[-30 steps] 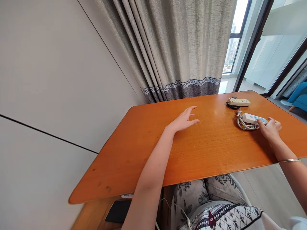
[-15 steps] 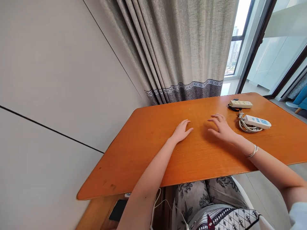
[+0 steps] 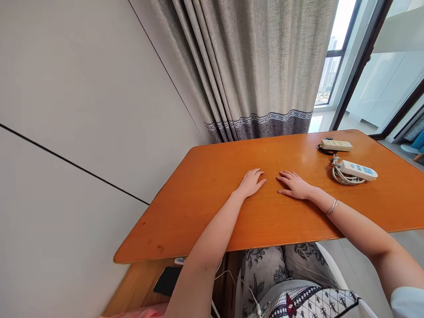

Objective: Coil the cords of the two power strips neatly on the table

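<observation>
My left hand (image 3: 251, 183) lies on the orange-brown wooden table (image 3: 205, 190) with its fingers apart and nothing in it. Just to its right, my right hand (image 3: 294, 185) rests flat on the tabletop, fingers spread and holding nothing. A gap of bare wood separates the two hands. Right of my right hand sits a white power strip (image 3: 358, 170) with blue-marked sockets, its pale cord coiled beside it. Behind that is a cream power strip (image 3: 336, 145) with a black cord.
A patterned grey curtain (image 3: 265, 66) hangs behind the table, beside a white wall panel (image 3: 82, 88) at left. Below the table's near edge, a dark phone (image 3: 167, 281) lies on a wooden surface near white cables. A glass door stands at right.
My right hand has come down onto the table and moved left, nearer my left hand. My left hand stays in place. The camera view has shifted slightly.
</observation>
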Motion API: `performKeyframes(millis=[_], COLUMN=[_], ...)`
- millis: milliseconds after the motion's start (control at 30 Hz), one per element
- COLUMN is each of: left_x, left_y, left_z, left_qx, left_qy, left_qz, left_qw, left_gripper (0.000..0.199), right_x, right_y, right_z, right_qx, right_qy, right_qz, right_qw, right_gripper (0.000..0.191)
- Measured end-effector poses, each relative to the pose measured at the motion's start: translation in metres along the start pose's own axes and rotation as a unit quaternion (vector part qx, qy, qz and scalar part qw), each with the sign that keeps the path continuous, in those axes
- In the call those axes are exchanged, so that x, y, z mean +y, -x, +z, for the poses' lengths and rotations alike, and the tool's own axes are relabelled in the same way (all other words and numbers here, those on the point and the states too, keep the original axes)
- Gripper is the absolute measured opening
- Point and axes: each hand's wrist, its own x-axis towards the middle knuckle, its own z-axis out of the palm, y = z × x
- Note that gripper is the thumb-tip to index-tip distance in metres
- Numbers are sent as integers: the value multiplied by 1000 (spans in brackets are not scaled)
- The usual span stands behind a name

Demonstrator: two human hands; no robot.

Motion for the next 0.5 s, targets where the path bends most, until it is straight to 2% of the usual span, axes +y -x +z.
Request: performKeyframes(millis=[500], left_x=[5], left_y=[2], left_z=[-4], left_qx=[-11], left_qy=[0], left_qz=[-5], left_qw=[1000], left_gripper=[52], right_x=[-1], right_y=[-2], right_z=[-1], right_qx=[5], right_qy=[16], right_qz=[-5], right_qw=[1000], right_gripper=[75])
